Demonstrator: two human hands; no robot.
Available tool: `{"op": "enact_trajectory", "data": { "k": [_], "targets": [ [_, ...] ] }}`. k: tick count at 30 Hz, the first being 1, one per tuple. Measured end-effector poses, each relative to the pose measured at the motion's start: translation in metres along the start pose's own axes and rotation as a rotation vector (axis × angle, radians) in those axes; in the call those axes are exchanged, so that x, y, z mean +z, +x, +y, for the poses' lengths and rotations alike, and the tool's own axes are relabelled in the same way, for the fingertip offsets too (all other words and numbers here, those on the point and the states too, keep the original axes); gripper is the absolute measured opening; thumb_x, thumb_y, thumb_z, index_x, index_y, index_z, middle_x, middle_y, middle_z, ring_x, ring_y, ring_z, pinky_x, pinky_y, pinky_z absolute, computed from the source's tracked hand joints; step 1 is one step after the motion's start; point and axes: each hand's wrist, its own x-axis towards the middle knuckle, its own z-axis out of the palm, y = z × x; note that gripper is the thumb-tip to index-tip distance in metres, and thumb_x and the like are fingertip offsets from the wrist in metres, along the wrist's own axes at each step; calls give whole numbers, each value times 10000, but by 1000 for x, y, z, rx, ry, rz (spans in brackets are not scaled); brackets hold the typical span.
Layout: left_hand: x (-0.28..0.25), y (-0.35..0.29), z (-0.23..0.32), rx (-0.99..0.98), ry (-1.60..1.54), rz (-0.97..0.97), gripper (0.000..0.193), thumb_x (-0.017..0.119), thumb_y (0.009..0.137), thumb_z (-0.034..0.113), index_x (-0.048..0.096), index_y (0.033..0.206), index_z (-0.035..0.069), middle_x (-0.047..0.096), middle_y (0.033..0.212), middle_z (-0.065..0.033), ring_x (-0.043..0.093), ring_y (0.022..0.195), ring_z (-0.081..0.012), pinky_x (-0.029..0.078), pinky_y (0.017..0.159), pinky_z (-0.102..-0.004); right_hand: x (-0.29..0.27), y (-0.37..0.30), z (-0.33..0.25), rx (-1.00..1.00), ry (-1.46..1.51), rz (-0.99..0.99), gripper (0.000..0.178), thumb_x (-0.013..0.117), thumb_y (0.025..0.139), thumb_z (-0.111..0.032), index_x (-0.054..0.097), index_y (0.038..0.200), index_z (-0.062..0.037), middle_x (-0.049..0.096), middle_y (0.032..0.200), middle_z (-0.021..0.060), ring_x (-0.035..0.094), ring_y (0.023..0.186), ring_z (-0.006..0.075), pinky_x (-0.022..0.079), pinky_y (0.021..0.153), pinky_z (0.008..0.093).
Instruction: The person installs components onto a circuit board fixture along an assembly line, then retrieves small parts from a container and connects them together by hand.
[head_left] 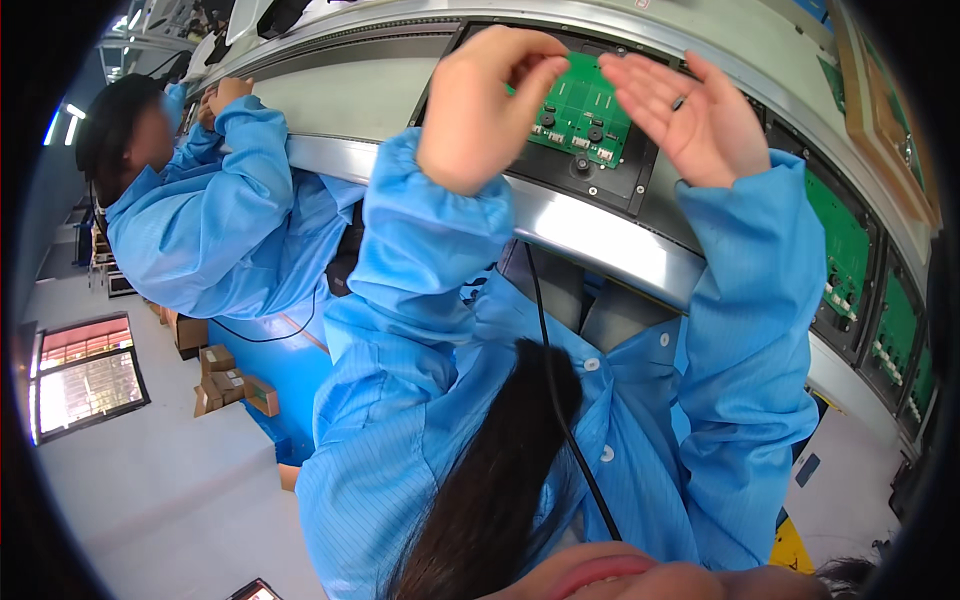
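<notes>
Over the near side of the conveyor line, a green circuit board sits in a black carrier tray. White connectors and round black parts stand along the board's near edge. My left hand hovers at its left side with thumb and forefinger brought together; whatever they pinch is too small or hidden to make out. Across from it, my right hand is held palm up, its fingers stretched out. A small dark component rests on that palm near the finger bases.
More green boards in black trays line the conveyor to the right. The conveyor's metal rail runs between me and the board. At left, a co-worker in a blue smock works with raised hands. Cardboard boxes stand on the floor behind.
</notes>
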Motion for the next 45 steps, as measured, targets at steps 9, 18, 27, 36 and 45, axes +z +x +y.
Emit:
{"op": "enact_trajectory", "data": {
  "k": [9,18,27,36,45],
  "targets": [
    [-11,-5,-33,-342,-119,-286,126,601,790,18,623,902,-35,631,760,-90,570,658,-120,474,610,-193,-4,-2,-6,-118,-36,56,461,316,935,-196,300,1243,146,363,1307,276,431,1200,292,367,1012,345],
    [-3,-1,-50,-305,-162,-452,150,622,783,31,638,913,-42,637,752,-89,584,659,-116,488,613,-199,3,1,-1,-133,-96,128,448,322,934,-191,314,1238,138,383,1289,276,441,1189,291,371,1009,347],
    [5,3,-40,-435,-150,-530,122,629,791,22,646,905,-19,641,821,-79,596,721,-117,488,656,-202,16,-5,1,-129,-133,163,437,340,932,-196,340,1220,132,415,1259,277,459,1169,292,382,999,345],
    [22,5,-36,43,244,-650,108,637,749,15,666,852,20,618,907,-53,582,750,-184,475,703,-254,-26,12,-1,-47,83,-238,418,377,925,-196,368,1194,124,445,1221,271,479,1141,295,394,988,348],
    [27,0,-34,137,397,-635,99,651,719,42,671,815,38,598,939,-55,529,866,-240,442,792,-305,-50,21,-3,47,263,-579,408,402,920,-195,379,1181,118,465,1191,264,486,1128,302,403,978,356]
  ]
}}
